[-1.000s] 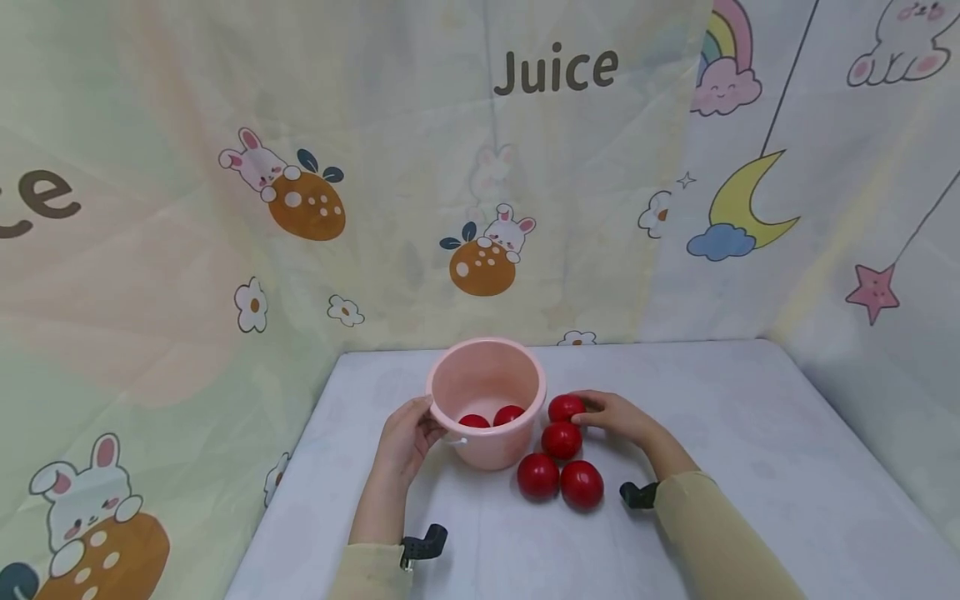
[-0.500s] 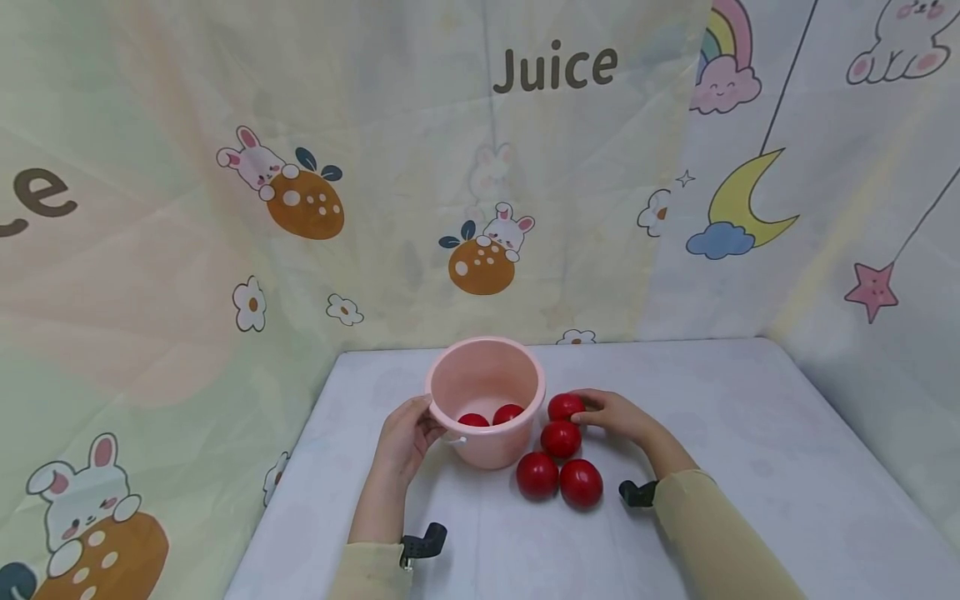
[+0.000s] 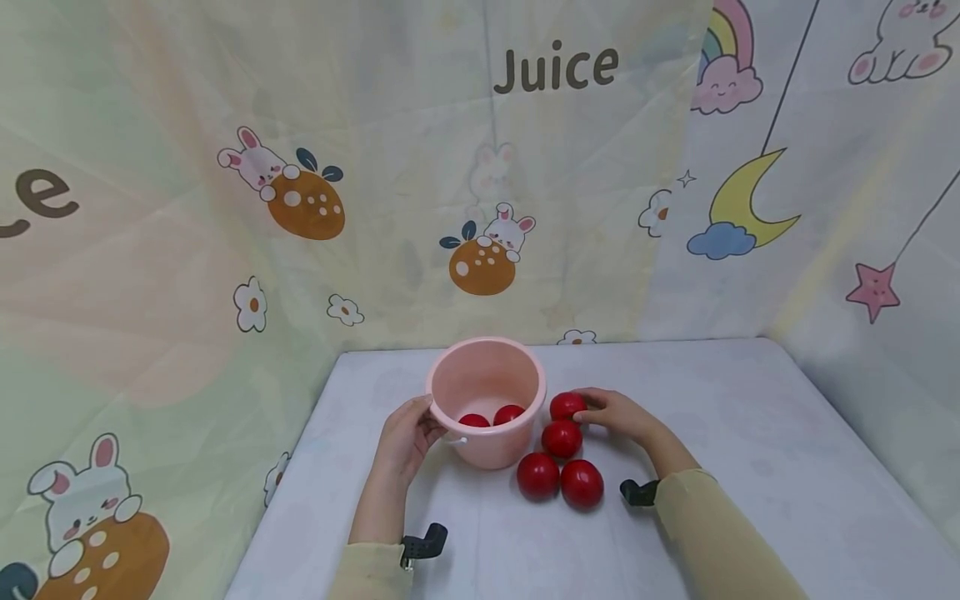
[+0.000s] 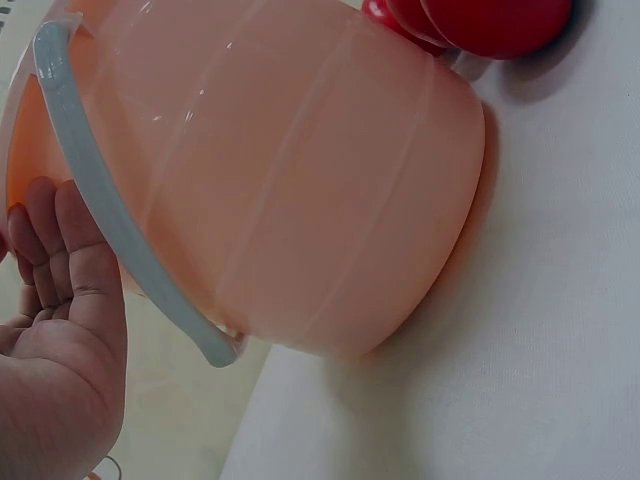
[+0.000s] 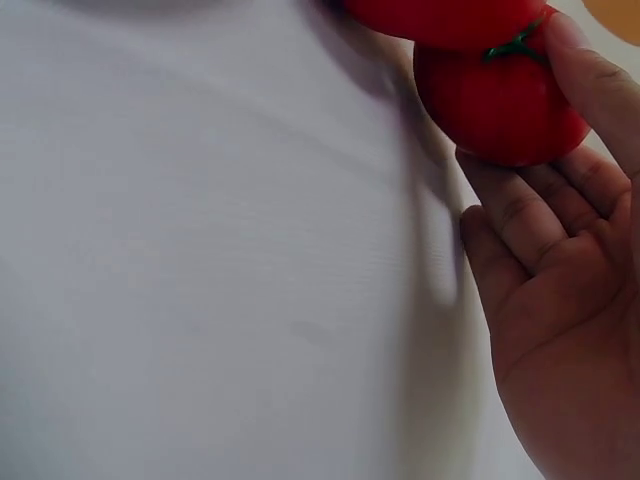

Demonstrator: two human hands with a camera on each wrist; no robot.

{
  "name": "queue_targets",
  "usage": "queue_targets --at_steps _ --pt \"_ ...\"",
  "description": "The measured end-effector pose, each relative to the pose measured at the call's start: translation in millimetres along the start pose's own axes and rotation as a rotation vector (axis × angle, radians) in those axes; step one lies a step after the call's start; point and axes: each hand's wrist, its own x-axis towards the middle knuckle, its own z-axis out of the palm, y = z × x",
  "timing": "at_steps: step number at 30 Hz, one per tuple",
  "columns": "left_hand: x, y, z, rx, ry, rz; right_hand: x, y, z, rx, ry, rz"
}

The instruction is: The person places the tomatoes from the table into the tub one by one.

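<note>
A pink bucket (image 3: 491, 454) stands on the table, with two tomatoes (image 3: 508, 414) visible inside it. My left hand (image 3: 405, 437) grips the bucket's rim on its left side; in the left wrist view its fingers (image 4: 85, 250) reach up to the rim beside the pale handle (image 4: 120, 230). To the right of the bucket, my right hand (image 3: 618, 418) holds a red tomato (image 3: 567, 407) between thumb and fingers. The right wrist view shows this tomato's green stem (image 5: 515, 47). Right in front of it lies another tomato (image 3: 562, 439).
Two more tomatoes, one on the left (image 3: 537, 477) and one on the right (image 3: 582, 485), lie side by side nearer to me. A white cloth covers the table (image 3: 720, 400). Printed fabric walls (image 3: 405, 192) rise behind the table and at both sides.
</note>
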Motion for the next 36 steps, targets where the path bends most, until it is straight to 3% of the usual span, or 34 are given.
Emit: queue_targets --at_steps 8,18,24,36 --pt "0.2 -0.6 -0.9 -0.004 0.0 0.001 -5 -25 -28 -0.039 0.014 -0.028" --pt "-2.0 0.8 0.5 -0.02 0.003 0.001 -10 -71 -66 -0.053 0.026 -0.146" --pt "-1.8 0.0 -0.7 -0.011 0.003 0.003 -14 -100 -76 -0.044 0.028 -0.207" --pt "-2.2 0.7 0.2 -0.012 0.009 -0.01 -12 -147 -83 -0.078 0.005 -0.244"
